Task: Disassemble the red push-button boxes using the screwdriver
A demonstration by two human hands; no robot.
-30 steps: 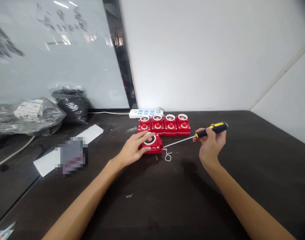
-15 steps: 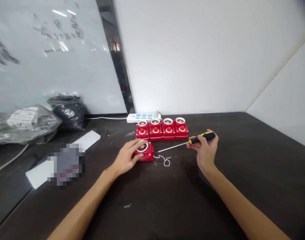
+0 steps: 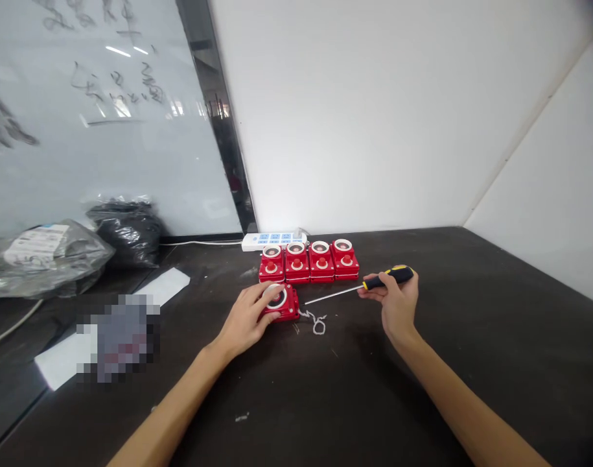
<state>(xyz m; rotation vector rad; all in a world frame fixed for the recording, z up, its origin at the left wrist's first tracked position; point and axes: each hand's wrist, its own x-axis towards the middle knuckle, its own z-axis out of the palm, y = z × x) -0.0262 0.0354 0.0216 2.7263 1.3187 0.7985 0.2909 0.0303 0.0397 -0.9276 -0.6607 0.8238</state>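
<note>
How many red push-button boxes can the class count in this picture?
5: a row of four in front of the power strip, and one box under the left hand. None appear hidden.

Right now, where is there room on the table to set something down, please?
Bare table lies right of your right hand and in front of you; it is crowded around the red boxes by your left hand.

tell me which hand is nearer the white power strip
Left. The left hand holds a red push-button box in front of the row of red boxes, which sits between it and the white power strip. The right hand, holding a screwdriver, is farther to the right.
</note>
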